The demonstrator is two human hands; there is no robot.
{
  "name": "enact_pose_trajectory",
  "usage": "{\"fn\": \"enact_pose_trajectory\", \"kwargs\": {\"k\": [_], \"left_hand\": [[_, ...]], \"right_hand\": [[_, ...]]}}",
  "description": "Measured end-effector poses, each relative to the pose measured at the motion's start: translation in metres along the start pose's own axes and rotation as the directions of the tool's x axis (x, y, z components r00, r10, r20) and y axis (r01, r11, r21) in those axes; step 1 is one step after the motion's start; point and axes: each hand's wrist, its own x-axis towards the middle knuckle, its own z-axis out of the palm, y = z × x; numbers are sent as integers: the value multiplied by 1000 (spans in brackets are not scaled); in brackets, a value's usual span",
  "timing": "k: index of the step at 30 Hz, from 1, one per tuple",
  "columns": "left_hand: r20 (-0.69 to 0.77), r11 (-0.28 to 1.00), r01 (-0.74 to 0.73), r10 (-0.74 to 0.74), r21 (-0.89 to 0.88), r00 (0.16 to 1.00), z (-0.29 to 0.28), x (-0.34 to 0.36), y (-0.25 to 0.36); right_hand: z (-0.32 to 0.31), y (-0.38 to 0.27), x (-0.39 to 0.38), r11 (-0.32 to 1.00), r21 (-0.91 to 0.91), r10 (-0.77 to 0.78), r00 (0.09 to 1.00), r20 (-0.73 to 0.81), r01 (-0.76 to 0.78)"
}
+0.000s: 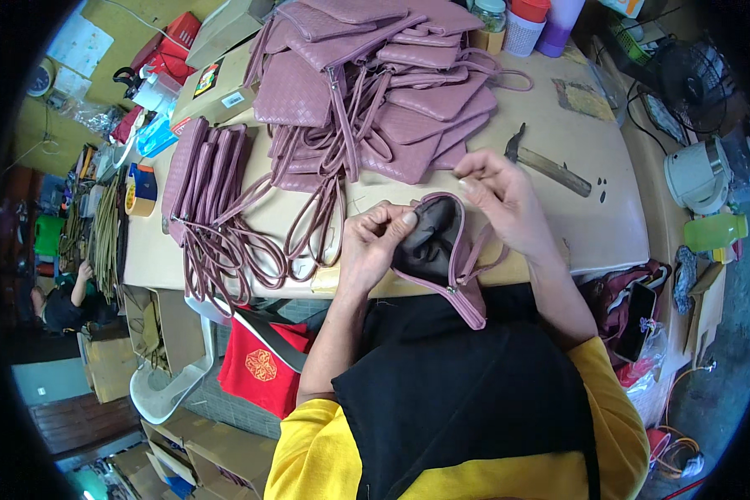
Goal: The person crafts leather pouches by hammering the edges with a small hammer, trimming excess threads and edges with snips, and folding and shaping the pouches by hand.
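My left hand grips an open pink pouch at the table's front edge, thumb and fingers pinching it at the top. Its dark lining faces up, with the zip running round the mouth and a strap looping at the right. Just above and right of the pouch, my right hand is raised with loosely bent fingers apart and nothing visible in them. A large heap of pink pouches with straps lies beyond, and a smaller row of folded pouches rests at the left.
A hammer lies right of the heap on the table. Cartons and containers line the back. A white appliance sits at the right. A white chair is lower left. Another person works at the far left.
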Motion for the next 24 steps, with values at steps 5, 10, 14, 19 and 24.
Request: {"fn": "enact_pose_trajectory", "kwargs": {"k": [5,10,14,19,24], "left_hand": [[-7,969,156,-161,-194,987,-11,13,-30],[-50,868,119,-163,-483,985,-11,18,-39],[-113,933,-7,-36,-359,993,-38,15,-54],[-70,987,92,-102,-133,992,-48,-6,-43],[-4,990,144,-144,-1,990,-20,-36,-23]], "right_hand": [[-8,-12,-18,987,-91,148,974,171,-134],[-3,14,-24,950,-146,296,943,153,-275],[-6,18,-27,960,-172,241,963,123,-218],[-2,15,-30,931,-326,202,975,91,-163],[7,-2,-23,884,-458,115,993,27,-90]]}}
